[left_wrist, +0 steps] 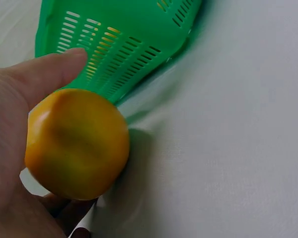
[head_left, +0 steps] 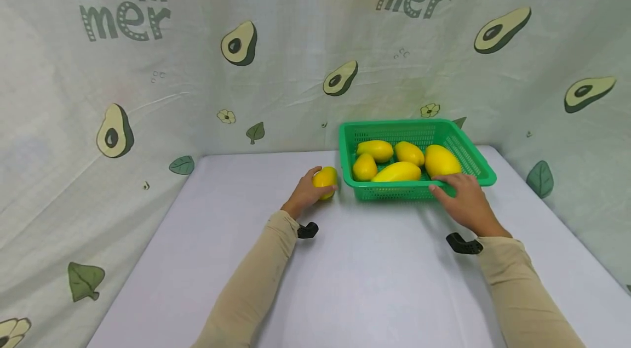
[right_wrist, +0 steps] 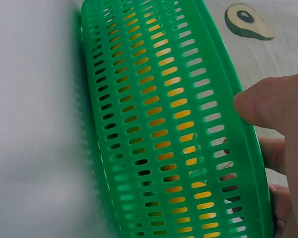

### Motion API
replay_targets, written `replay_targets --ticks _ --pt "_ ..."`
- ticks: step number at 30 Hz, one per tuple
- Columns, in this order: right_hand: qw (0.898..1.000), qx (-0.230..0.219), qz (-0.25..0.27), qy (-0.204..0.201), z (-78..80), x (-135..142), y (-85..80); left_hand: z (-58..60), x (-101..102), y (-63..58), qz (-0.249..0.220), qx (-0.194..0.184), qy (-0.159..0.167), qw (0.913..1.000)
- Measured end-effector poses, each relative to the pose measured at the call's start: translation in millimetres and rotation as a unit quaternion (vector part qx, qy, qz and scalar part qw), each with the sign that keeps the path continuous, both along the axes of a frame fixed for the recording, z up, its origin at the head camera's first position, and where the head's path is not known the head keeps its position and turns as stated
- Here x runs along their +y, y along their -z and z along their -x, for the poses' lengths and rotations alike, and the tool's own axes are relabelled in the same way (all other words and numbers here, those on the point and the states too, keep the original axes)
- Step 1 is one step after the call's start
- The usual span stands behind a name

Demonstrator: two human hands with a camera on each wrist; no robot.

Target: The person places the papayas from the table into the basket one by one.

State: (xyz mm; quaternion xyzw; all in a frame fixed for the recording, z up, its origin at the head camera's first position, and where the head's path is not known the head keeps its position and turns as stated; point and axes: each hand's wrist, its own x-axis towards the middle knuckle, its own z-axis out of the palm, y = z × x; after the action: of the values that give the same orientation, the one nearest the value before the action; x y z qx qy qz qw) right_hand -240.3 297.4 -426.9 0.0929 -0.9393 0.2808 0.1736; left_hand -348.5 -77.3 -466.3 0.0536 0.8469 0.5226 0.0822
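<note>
My left hand (head_left: pixel 304 193) is around a yellow mango (head_left: pixel 325 179) on the table, just left of the green basket (head_left: pixel 384 191). In the left wrist view the mango (left_wrist: pixel 79 144) sits between the thumb above and the fingers below, its rounded end facing the camera. My right hand (head_left: pixel 465 203) holds the basket's front rim near its right corner. The right wrist view has the thumb (right_wrist: pixel 258 101) on the outside of the rim and the other fingers on the inner side, partly hidden. Several yellow mangoes (head_left: pixel 398 172) lie inside the basket.
A white cloth covers the table (head_left: pixel 365 271). Behind it hangs a pale curtain (head_left: pixel 291 101) printed with avocados, leaves and lettering. The basket stands at the back right of the table, close to the curtain.
</note>
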Motion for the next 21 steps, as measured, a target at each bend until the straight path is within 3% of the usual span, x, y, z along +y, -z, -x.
replay_targets --ticks 7,21 --pt "1.0 0.0 -0.002 0.0 -1.4 -1.0 -1.3 -1.5 3.1 1.2 0.025 0.002 -0.015 0.9996" --pt "1.0 0.0 -0.005 -0.002 0.0 0.4 0.2 -3.6 -3.1 -3.0 0.0 0.016 -0.022 0.9996"
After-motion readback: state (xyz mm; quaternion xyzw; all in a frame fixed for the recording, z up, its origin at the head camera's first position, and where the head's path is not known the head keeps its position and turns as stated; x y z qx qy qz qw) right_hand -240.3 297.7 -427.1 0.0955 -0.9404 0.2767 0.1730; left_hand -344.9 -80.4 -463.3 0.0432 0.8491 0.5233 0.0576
